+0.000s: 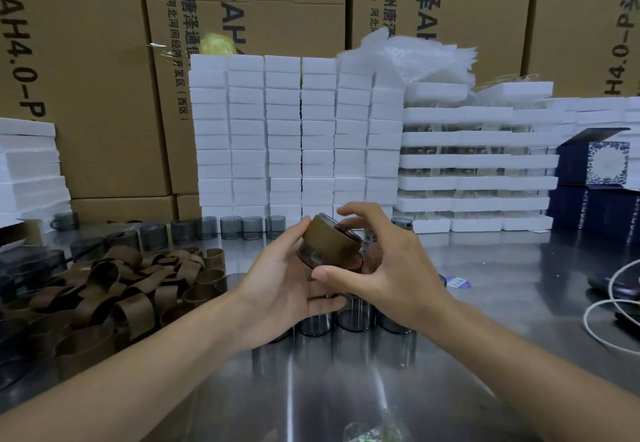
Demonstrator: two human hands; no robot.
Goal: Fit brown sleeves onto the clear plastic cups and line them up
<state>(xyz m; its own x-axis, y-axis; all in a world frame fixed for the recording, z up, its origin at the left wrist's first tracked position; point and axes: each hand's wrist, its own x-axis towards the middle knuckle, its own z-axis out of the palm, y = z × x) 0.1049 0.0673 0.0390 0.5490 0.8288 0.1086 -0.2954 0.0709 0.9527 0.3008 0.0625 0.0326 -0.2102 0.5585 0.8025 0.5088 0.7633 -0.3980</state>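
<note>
Cardboard boxes [104, 78] are backing stacked white foam trays [284, 130]. A steel table [502, 285] is carrying a pile of brown sleeves [114, 289] at left and bare cups [228, 227] in a far row. Above the table's middle, the left hand [284, 279] is gripping a tilted cup [313, 258] wearing a sleeve [329, 239]. The right hand [394, 279] is arching over it with fingers spread; its grip cannot be told.

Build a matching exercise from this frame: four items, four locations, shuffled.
Items:
1. brown sleeve pile
2. sleeved cup
3. white foam stacks
4. white cable

Places:
A. back of the table, centre
B. between left hand and right hand
C. table's right edge
D. table's left side

Pairs: 1-D, 2-B, 3-A, 4-C
</note>
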